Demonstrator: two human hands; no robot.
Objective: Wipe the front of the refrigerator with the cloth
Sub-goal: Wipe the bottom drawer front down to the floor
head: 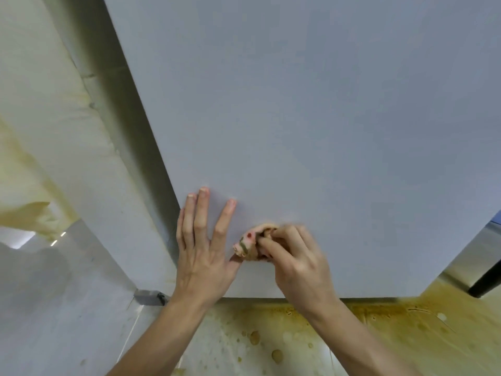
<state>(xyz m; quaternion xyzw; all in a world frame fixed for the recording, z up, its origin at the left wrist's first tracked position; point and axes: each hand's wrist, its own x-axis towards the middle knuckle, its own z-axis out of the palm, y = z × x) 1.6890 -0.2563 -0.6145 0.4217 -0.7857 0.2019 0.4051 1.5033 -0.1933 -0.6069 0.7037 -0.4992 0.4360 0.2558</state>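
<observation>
The refrigerator front [311, 118] is a plain pale grey door that fills most of the head view. My left hand [202, 245] lies flat on its lower left part, fingers straight and spread, close to the door's left edge. My right hand [294, 259] grips a small bunched cloth [248, 244], beige with a red spot and a dark stripe, and holds it against the door just right of my left thumb. The right hand and cloth look slightly blurred.
A pale wall [40, 118] with yellowish stains stands left of the refrigerator, across a narrow gap. Below the door is a floor [298, 340] with yellow-brown stains and spots. A metallic appliance edge [477, 270] shows at the right.
</observation>
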